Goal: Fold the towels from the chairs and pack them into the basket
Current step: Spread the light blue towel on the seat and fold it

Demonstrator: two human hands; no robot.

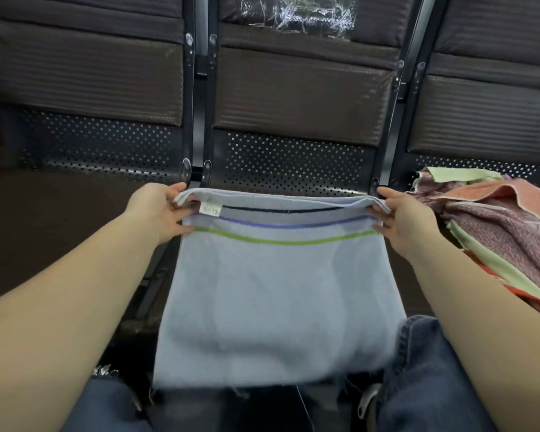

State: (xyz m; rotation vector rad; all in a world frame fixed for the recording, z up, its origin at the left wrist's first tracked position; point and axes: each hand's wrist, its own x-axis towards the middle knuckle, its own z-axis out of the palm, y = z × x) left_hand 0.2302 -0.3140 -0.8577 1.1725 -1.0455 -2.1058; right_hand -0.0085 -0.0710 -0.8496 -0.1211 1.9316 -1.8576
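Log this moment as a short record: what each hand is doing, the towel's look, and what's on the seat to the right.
left hand: pinches the towel's top left corner
right hand: pinches the top right corner
light blue towel: doubled over, hanging in front of the middle seat; black, purple and green stripes, small white label
towel pile: unfolded, pink, maroon, pale green, on the right seat
basket: not in view

The pale blue towel point(278, 294) hides most of the middle chair's seat point(293, 179), and its lower edge is blurred. The print on its small white label point(210, 208) is too small to read. The heap of towels point(499, 226) runs off the right edge, and both forearms are cut by the bottom corners.
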